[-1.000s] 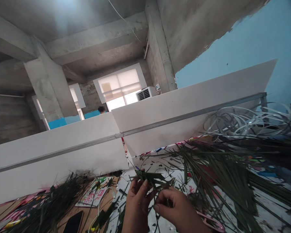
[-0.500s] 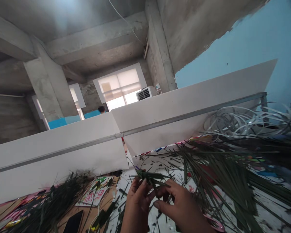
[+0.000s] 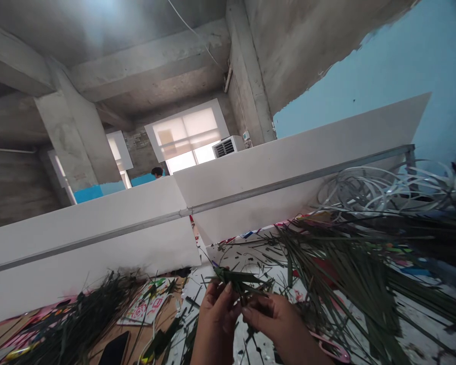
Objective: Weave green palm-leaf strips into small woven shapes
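A folded piece of woven green leaf strips point(image 3: 237, 278) is held up between my hands above the littered table. My left hand point(image 3: 218, 306) pinches its left end between thumb and fingers. On the right, my right hand point(image 3: 268, 312) is closed with thumb and forefinger together on the strips at the lower side of the woven piece. Loose strip ends stick out to the right over my right fingers. The fingertips partly hide the underside of the piece.
Long green leaf strips point(image 3: 349, 274) spread on the right, below a coil of white plastic strapping point(image 3: 387, 187). A dark heap of leaf scraps point(image 3: 87, 314), a phone point(image 3: 114, 349) and pink-handled scissors point(image 3: 336, 350) lie around. A white partition point(image 3: 99, 258) stands behind; a person's head point(image 3: 157, 172) shows beyond.
My right thumb has moved up and closed against the forefinger at the woven leaf piece. My left hand keeps its hold, nearly still.
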The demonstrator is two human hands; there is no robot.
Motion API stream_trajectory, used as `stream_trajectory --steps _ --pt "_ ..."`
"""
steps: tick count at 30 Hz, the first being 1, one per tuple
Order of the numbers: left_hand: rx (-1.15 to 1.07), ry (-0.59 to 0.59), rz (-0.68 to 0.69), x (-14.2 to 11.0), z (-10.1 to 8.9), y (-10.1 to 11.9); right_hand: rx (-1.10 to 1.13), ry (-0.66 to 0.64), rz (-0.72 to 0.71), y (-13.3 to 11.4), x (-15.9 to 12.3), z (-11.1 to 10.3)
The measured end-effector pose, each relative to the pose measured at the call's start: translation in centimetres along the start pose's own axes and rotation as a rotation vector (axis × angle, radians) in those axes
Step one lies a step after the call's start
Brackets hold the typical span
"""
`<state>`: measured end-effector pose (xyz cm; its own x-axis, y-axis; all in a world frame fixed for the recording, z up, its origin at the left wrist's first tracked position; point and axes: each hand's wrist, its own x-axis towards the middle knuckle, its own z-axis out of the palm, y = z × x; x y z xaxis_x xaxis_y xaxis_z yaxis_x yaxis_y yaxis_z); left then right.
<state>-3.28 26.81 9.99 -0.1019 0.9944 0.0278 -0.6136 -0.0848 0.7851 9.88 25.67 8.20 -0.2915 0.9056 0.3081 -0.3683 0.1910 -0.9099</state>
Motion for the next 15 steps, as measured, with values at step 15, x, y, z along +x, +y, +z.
stream_trajectory --steps 15 --pt "0.014 0.021 -0.028 -0.3 -0.1 0.9 -0.57 0.177 0.031 0.1 0.4 -1.0"
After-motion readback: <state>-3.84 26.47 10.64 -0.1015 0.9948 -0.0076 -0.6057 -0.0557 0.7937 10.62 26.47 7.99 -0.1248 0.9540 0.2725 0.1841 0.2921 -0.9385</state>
